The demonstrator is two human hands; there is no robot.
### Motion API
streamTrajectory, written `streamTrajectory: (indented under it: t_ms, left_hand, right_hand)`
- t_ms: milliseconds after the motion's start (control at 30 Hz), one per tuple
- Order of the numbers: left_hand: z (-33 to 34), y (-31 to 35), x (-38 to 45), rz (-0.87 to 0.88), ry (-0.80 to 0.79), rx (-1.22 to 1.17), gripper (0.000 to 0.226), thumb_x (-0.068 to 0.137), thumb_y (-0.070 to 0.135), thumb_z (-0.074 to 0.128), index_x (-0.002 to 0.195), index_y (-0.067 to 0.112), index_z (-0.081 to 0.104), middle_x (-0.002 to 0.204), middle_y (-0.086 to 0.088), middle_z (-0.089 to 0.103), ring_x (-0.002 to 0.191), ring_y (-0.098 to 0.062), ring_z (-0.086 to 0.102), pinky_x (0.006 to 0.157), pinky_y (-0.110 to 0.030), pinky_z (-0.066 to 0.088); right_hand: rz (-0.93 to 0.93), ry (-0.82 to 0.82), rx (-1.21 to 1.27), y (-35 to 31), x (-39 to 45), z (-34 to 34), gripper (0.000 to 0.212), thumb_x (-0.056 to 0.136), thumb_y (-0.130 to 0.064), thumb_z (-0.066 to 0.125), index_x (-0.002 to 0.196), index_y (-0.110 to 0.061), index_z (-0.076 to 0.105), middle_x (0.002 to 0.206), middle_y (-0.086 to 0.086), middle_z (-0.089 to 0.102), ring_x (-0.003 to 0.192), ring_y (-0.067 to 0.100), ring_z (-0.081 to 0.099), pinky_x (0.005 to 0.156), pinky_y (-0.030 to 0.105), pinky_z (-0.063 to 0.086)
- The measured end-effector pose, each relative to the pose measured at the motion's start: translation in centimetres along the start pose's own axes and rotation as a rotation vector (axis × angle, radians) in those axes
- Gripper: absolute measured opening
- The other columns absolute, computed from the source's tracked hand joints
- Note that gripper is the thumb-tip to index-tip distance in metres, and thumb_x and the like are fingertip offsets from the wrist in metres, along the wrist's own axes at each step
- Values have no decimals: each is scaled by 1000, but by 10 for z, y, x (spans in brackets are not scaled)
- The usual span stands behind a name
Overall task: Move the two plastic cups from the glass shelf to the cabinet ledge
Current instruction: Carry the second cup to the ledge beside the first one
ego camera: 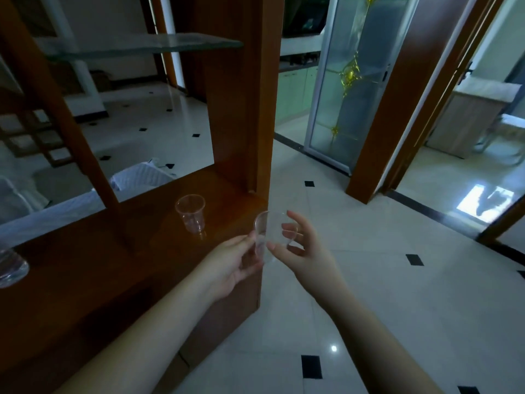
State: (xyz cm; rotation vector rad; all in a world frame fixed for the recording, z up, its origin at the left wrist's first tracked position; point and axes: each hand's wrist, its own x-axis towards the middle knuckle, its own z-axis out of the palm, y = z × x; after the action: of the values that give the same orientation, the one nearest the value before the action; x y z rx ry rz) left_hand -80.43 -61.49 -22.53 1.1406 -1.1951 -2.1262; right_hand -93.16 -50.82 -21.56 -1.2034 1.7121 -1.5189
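One clear plastic cup [191, 213] stands upright on the brown wooden cabinet ledge [113, 265], near its right end. A second clear plastic cup [270, 237] is tilted on its side in the air just off the ledge's right corner. My left hand [230, 265] pinches its rim from the left. My right hand [301, 245] curls around its body from the right, fingers partly spread. The glass shelf [142, 45] above carries nothing that I can see.
A wooden upright post [241, 95] rises from the ledge's right end, close behind the held cup. A glass object [11, 268] sits on the ledge at the far left. White tiled floor [369, 280] spreads to the right; a glass door [349, 81] stands beyond.
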Motion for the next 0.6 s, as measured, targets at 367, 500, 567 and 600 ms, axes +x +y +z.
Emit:
streamTrajectory:
  t_ms: [367, 500, 567, 600]
  left_hand:
    - [-18, 10, 82, 18, 63, -56, 19, 92, 24, 64, 107, 16, 73, 100, -5, 78, 95, -18, 74, 77, -33, 60]
    - [-25, 8, 113, 9, 128, -68, 18, 94, 23, 62, 110, 20, 69, 105, -5, 77, 101, -21, 71, 83, -34, 59]
    - [-28, 8, 126, 2, 146, -67, 18, 95, 24, 60, 110, 21, 68, 108, -4, 75, 103, -20, 70, 87, -36, 58]
    - [-30, 8, 132, 1, 149, -67, 18, 96, 25, 60, 111, 21, 68, 109, -4, 75, 103, -20, 70, 89, -36, 57]
  right_hand:
    - [27, -105, 36, 41, 90, 6, 57, 76, -32, 78, 120, -43, 43, 120, -15, 53, 98, -22, 51, 71, 3, 44]
    - [35, -165, -25, 54, 124, 13, 57, 79, -30, 77, 126, -30, 45, 118, -9, 58, 98, -16, 55, 72, 5, 46]
    - [65, -189, -35, 60, 139, 16, 62, 79, -28, 77, 131, -25, 43, 119, -8, 57, 99, -14, 56, 74, 7, 47]
    - [72, -196, -43, 63, 145, 18, 63, 79, -26, 77, 132, -24, 43, 120, -8, 57, 99, -14, 55, 75, 8, 47]
